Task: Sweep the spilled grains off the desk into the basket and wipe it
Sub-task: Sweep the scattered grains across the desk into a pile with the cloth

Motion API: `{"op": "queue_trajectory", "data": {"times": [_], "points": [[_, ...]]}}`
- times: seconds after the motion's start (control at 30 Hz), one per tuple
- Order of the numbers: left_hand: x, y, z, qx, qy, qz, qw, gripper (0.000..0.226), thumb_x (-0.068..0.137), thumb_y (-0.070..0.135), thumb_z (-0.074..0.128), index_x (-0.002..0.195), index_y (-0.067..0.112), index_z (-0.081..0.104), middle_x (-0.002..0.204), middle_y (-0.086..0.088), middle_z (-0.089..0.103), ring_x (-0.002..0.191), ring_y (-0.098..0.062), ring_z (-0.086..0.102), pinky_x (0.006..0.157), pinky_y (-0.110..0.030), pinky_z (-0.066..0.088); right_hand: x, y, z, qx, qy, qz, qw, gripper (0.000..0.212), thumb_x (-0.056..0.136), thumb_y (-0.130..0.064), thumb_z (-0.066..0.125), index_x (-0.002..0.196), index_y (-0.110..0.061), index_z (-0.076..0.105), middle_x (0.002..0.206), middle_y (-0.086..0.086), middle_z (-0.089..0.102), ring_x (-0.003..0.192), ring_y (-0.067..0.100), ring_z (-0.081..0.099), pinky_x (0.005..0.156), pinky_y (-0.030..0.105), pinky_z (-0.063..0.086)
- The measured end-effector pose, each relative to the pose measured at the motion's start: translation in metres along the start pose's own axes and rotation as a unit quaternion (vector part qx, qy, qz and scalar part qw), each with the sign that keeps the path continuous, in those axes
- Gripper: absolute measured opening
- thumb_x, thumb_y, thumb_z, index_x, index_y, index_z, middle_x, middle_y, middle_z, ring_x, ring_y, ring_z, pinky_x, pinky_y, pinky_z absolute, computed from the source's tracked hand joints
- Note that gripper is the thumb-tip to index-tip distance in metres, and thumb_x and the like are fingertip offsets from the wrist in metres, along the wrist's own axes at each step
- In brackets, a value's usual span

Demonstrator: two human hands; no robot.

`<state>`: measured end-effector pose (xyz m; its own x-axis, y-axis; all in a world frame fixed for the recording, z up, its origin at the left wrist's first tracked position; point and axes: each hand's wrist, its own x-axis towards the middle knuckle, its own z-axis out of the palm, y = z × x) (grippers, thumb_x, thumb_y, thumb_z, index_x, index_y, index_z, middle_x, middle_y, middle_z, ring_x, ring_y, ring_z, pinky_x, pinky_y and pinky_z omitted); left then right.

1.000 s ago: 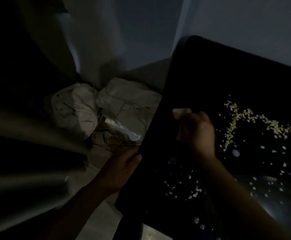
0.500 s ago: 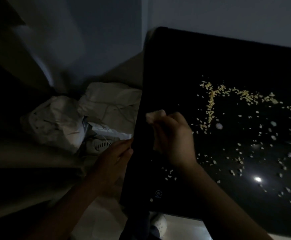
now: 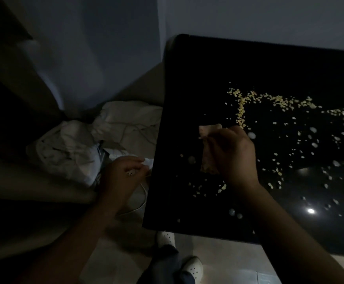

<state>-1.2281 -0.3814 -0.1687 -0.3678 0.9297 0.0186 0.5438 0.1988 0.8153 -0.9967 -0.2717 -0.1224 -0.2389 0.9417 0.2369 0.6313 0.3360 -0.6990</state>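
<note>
Grains (image 3: 241, 108) lie on the black glossy desk (image 3: 218, 68) in an L-shaped line. The short leg runs away from the person, starting just past the right hand (image 3: 234, 156). At the far end it bends, and the long leg runs right along the desk toward the frame edge. Loose pale grains are scattered right of the hand, and a small patch lies near the front edge by the wrist. The right hand is on the desk near its left edge, back of hand up, forearm coming in from lower right. Its fingers are curled round a pale crumpled cloth (image 3: 208, 160). The cloth's long axis runs near to far and it sticks out on the hand's left side, touching the desk. The left hand (image 3: 120, 175) hangs just beside the desk's left edge, lower than the top, with fingers loosely curled toward the edge. A few pale specks show at the fingers; cannot tell if it grips anything. Beyond it on the floor lies a crumpled white bag (image 3: 70, 148), and a white cable (image 3: 142, 201) runs under the hand. White clogs (image 3: 192, 267) show below the desk's front edge. The scene is very dim.
</note>
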Motion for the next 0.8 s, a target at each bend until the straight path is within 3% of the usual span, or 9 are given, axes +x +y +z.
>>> {"op": "queue_trajectory", "data": {"times": [0.1, 0.23, 0.33, 0.5, 0.57, 0.67, 0.73, 0.8], "points": [[0.005, -0.003, 0.0, -0.02, -0.017, -0.003, 1.0, 0.015, 0.076, 0.007, 0.077, 0.077, 0.022, 0.072, 0.094, 0.004, 0.071, 0.088, -0.006, 0.065, 0.075, -0.017, 0.052, -0.033, -0.005, -0.015, 0.024, -0.007, 0.015, 1.0, 0.012, 0.089, -0.016, 0.064, 0.098, -0.013, 0.071, 0.091, 0.003, 0.057, 0.077, 0.012, 0.056, 0.067, 0.03, 0.05], [0.011, -0.008, 0.001, -0.062, -0.07, 0.001, 0.996, 0.017, 0.077, 0.022, 0.076, 0.085, 0.035, 0.068, 0.093, 0.016, 0.069, 0.093, -0.004, 0.065, 0.076, -0.018, 0.052, -0.06, -0.019, -0.017, 0.051, -0.02, 0.042, 0.998, 0.026, 0.087, -0.028, 0.054, 0.1, -0.011, 0.07, 0.096, 0.004, 0.058, 0.08, 0.015, 0.059, 0.068, 0.04, 0.054], [0.02, -0.012, 0.0, -0.082, -0.106, -0.038, 0.99, 0.026, 0.084, 0.014, 0.07, 0.103, 0.028, 0.063, 0.1, 0.012, 0.065, 0.098, -0.006, 0.062, 0.08, -0.022, 0.049, -0.061, -0.031, -0.006, 0.057, 0.008, 0.061, 0.996, 0.019, 0.089, -0.025, 0.058, 0.097, -0.012, 0.071, 0.093, 0.003, 0.058, 0.078, 0.011, 0.058, 0.068, 0.034, 0.053], [0.051, -0.019, -0.012, -0.086, -0.165, -0.045, 0.982, 0.031, 0.086, 0.021, 0.068, 0.116, 0.023, 0.061, 0.114, -0.003, 0.065, 0.104, -0.008, 0.061, 0.088, -0.021, 0.049, -0.058, -0.059, 0.03, 0.011, 0.05, 0.085, 0.995, 0.009, 0.09, -0.019, 0.064, 0.095, -0.014, 0.07, 0.089, 0.0, 0.056, 0.073, 0.006, 0.051, 0.063, 0.022, 0.046], [0.064, -0.02, -0.016, -0.047, -0.182, -0.018, 0.982, 0.033, 0.086, 0.022, 0.067, 0.118, 0.017, 0.063, 0.113, -0.004, 0.067, 0.103, -0.009, 0.062, 0.088, -0.022, 0.051, -0.058, -0.07, 0.051, -0.011, 0.067, 0.101, 0.993, 0.013, 0.092, -0.023, 0.059, 0.1, -0.018, 0.068, 0.091, -0.002, 0.054, 0.073, 0.006, 0.049, 0.063, 0.023, 0.046], [0.082, -0.018, -0.023, -0.031, -0.204, -0.001, 0.979, 0.043, 0.078, 0.038, 0.065, 0.115, 0.018, 0.065, 0.106, 0.003, 0.068, 0.1, -0.008, 0.063, 0.09, -0.031, 0.052, -0.058, -0.075, 0.089, -0.095, 0.068, 0.139, 0.983, 0.027, 0.093, -0.035, 0.055, 0.114, -0.02, 0.063, 0.097, -0.002, 0.052, 0.08, 0.01, 0.05, 0.062, 0.03, 0.049], [0.093, -0.018, -0.026, -0.026, -0.215, 0.009, 0.976, 0.042, 0.076, 0.038, 0.061, 0.114, 0.019, 0.066, 0.104, 0.006, 0.068, 0.098, -0.004, 0.063, 0.089, -0.029, 0.051, -0.058, -0.072, 0.108, -0.154, 0.074, 0.168, 0.971, 0.043, 0.087, -0.044, 0.058, 0.12, -0.017, 0.059, 0.101, 0.001, 0.051, 0.085, 0.014, 0.048, 0.063, 0.029, 0.045], [0.102, -0.017, -0.027, -0.02, -0.224, 0.022, 0.974, 0.041, 0.077, 0.036, 0.06, 0.114, 0.019, 0.065, 0.105, 0.006, 0.068, 0.095, 0.002, 0.062, 0.087, -0.024, 0.051, -0.057, -0.067, 0.117, -0.188, 0.094, 0.148, 0.966, 0.042, 0.087, -0.041, 0.057, 0.118, -0.013, 0.06, 0.099, 0.005, 0.053, 0.083, 0.019, 0.048, 0.062, 0.032, 0.044]]}}
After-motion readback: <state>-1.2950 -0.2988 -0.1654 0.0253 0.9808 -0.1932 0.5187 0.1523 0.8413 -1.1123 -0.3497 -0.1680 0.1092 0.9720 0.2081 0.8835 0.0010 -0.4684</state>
